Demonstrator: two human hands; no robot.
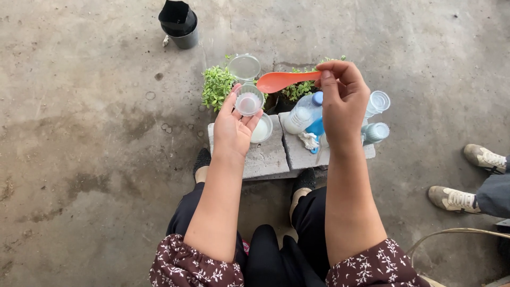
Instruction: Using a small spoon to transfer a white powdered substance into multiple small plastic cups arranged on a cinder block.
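Gripping a small clear cup (pixel 248 100) of white powder in its fingers, the left hand (pixel 234 130) lifts it over the concrete blocks (pixel 265 157); the right hand (pixel 342 101) pinches an orange spoon (pixel 281 81) beside it.

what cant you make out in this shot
Head view only:
- Blue item: mostly hidden behind the right hand and a bottle.
- White contents of the small cup in the left hand: too small to identify.
- Person at right: cut off by the edge.
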